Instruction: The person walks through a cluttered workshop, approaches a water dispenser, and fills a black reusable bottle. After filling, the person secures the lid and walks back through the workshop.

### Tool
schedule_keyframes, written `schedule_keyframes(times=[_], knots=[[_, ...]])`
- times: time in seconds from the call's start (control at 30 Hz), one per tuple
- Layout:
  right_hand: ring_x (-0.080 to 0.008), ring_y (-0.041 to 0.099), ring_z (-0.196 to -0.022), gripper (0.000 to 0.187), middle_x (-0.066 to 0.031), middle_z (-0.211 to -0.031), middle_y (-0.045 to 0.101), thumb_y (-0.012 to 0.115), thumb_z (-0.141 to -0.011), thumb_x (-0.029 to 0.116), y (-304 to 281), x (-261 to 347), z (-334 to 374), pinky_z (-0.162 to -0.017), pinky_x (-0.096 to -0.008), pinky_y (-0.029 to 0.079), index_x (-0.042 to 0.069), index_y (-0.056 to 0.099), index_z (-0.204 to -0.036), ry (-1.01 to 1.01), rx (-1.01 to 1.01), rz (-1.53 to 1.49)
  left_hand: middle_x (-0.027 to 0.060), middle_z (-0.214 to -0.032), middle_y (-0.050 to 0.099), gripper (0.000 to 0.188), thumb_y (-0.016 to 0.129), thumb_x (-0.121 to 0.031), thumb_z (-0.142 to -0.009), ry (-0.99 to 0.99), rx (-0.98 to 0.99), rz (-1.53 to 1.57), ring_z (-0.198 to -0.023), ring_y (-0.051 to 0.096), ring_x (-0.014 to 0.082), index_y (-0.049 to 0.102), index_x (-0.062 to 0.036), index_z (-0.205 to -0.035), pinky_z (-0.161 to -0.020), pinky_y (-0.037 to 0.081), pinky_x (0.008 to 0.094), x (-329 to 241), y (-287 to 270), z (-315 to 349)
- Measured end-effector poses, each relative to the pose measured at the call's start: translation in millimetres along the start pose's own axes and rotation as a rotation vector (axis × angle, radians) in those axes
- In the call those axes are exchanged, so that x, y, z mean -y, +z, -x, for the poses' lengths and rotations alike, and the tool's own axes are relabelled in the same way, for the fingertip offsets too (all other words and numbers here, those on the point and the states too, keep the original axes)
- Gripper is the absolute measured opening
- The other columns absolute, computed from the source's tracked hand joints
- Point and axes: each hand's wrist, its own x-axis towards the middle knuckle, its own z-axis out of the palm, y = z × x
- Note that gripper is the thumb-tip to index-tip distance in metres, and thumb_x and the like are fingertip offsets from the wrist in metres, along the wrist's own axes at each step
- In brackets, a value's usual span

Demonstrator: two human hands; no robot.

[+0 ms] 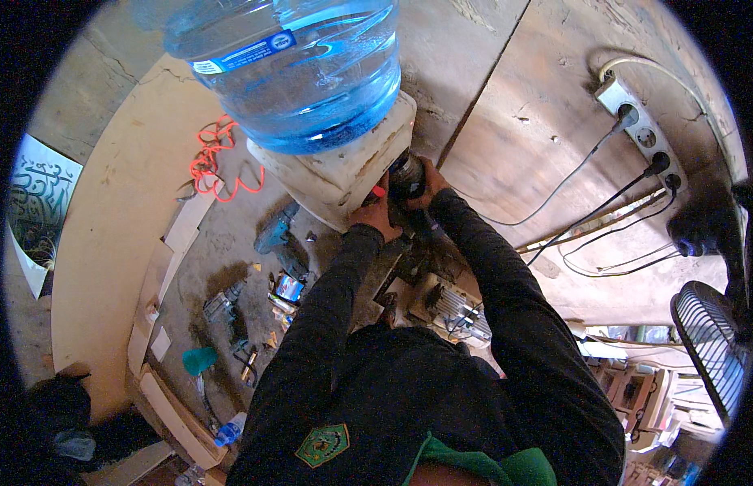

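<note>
A white, stained water dispenser (328, 174) carries a large upturned blue water bottle (312, 97) on top. My left hand (375, 217) is at the front of the dispenser, its fingers bent against a red tap (378, 192). Close beside it, my right hand (431, 185) grips a dark, shiny, cup-like container (406, 174) from its right side, just under the dispenser's front edge. What is in the container cannot be made out. Both forearms in black sleeves reach forward, and some fingers are hidden.
An orange-red cord (219, 166) lies coiled left of the dispenser. A teal power tool (273, 233), a green cup (198, 360) and small scraps lie on the dusty surface. A power strip (645, 134) with several cables hangs at right, above a black fan (708, 344).
</note>
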Motion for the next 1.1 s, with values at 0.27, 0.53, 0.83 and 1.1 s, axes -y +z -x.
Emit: schedule_keyframes(times=[0.27,0.53,0.83,1.1], knots=[[-0.0425,0.059,-0.123,0.125,-0.0266,-0.132,0.059,0.096,-0.045,0.032,-2,13,3,-0.104,-0.0472,0.049,0.010,0.030,-0.149,0.094,0.019,0.088,0.0268,-0.119,0.069,0.136,0.082,-0.045,-0.075,0.031,-0.101,-0.038,-0.103,0.070,0.0423,-0.021,-0.0172,-0.159,-0.092,0.055,0.0535,-2,-4,8],[-0.0438,0.058,-0.124,0.125,-0.0273,-0.132,0.059,0.096,-0.045,0.032,-2,8,3,-0.105,-0.0475,0.049,0.009,0.029,-0.148,0.055,0.011,0.084,0.0259,-0.120,0.068,0.116,0.079,-0.050,-0.077,-0.031,-0.040,-0.120,-0.105,0.069,0.0408,0.010,-0.0089,-0.160,-0.093,0.055,0.0543,-4,-4,4],[-0.0422,0.058,-0.124,0.127,-0.0268,-0.132,0.059,0.097,-0.043,0.032,-1,20,1,-0.106,-0.0468,0.048,0.007,0.030,-0.148,0.147,-0.002,0.160,0.0290,-0.136,0.056,0.130,0.082,-0.052,-0.072,0.020,-0.035,-0.010,-0.119,0.060,0.0451,-0.003,-0.0067,-0.161,-0.102,0.049,0.0545,1,-2,1],[-0.0452,0.059,-0.122,0.123,-0.0292,-0.129,0.060,0.095,-0.047,0.033,1,12,3,-0.102,-0.0487,0.051,0.010,0.028,-0.148,0.200,0.041,0.051,0.0263,-0.114,0.070,0.125,0.078,-0.051,-0.077,0.013,-0.040,-0.100,-0.098,0.071,0.0389,-0.003,-0.0061,-0.161,-0.089,0.057,0.0504,-4,-6,6]])
